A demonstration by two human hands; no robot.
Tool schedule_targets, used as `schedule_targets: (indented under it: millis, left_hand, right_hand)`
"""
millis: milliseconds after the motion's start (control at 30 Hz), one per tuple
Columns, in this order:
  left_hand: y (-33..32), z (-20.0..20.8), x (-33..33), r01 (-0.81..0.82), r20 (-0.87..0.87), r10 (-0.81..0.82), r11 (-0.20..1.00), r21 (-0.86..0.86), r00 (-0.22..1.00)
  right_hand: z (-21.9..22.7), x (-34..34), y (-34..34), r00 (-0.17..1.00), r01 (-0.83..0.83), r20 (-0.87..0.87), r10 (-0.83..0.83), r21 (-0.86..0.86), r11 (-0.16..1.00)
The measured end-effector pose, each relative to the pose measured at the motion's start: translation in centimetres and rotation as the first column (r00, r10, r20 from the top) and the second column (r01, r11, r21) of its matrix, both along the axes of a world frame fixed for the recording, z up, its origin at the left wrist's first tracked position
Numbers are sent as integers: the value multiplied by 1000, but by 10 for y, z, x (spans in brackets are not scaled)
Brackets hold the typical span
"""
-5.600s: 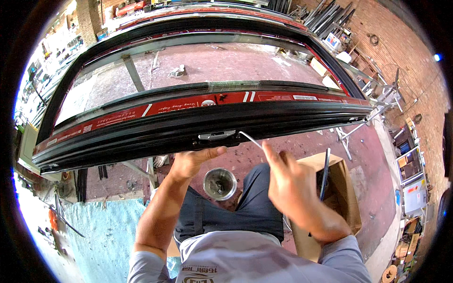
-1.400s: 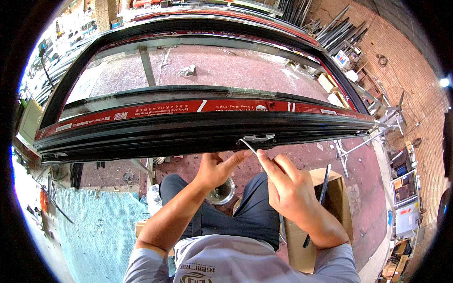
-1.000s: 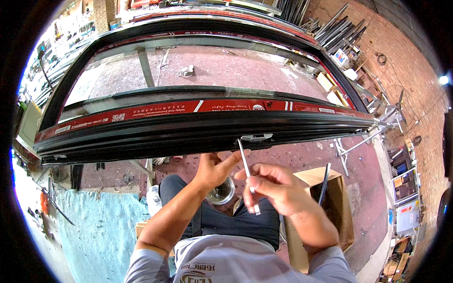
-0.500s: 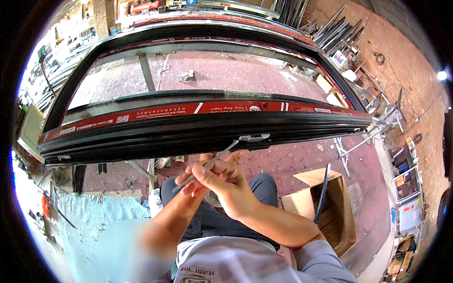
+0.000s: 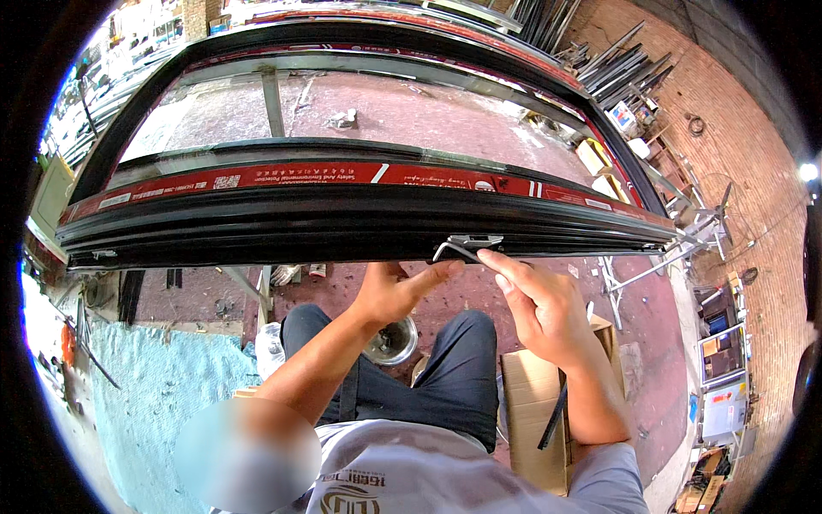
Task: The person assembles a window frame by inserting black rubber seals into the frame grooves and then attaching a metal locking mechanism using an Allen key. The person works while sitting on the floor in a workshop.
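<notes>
My right hand (image 5: 541,304) pinches an L-shaped hex key (image 5: 455,249) between thumb and fingers, its bent end pointing left. The key lies just in front of a small silver metal fitting (image 5: 476,240) set in the near side of a black window frame (image 5: 325,230). Whether its tip sits inside the fitting, I cannot tell. My left hand (image 5: 396,293) is beneath the frame's lower edge, thumb stretched toward the key. Its other fingers are mostly hidden under the profile.
Red printed tape (image 5: 282,176) runs along the frame. Between my knees stands a metal bowl (image 5: 394,343). A cardboard box (image 5: 533,403) with a dark strip (image 5: 553,420) is at my right, a light-blue sheet (image 5: 163,385) on the left. Dark profiles (image 5: 629,81) lean by the brick wall.
My hands have come apart: the right moved rightward with the hex key, which now points left from its fingers. The left moved up to the frame's edge. The view shifted slightly.
</notes>
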State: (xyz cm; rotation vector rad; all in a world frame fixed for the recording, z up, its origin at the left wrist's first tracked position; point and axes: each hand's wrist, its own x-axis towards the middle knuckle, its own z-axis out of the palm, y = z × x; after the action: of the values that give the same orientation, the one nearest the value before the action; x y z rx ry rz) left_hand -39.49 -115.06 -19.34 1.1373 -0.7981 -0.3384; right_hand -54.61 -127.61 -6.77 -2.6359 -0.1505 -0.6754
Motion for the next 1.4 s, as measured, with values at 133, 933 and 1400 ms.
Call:
schedule_targets:
  millis: [133,933,1400]
  left_hand:
    - [-1,-1,0,5,3,-5,999,-34,1000]
    - [-3,-13,1,14,-26,-16,997,-73,1000]
    - [26,21,-10,-91,64,73,932,351,995]
  right_hand:
    - [0,4,-7,1000,5,29,0,-176,984]
    - [7,-18,49,910,183,-414,9,421,889]
    - [-68,68,105,812,-23,139,567,978,-206]
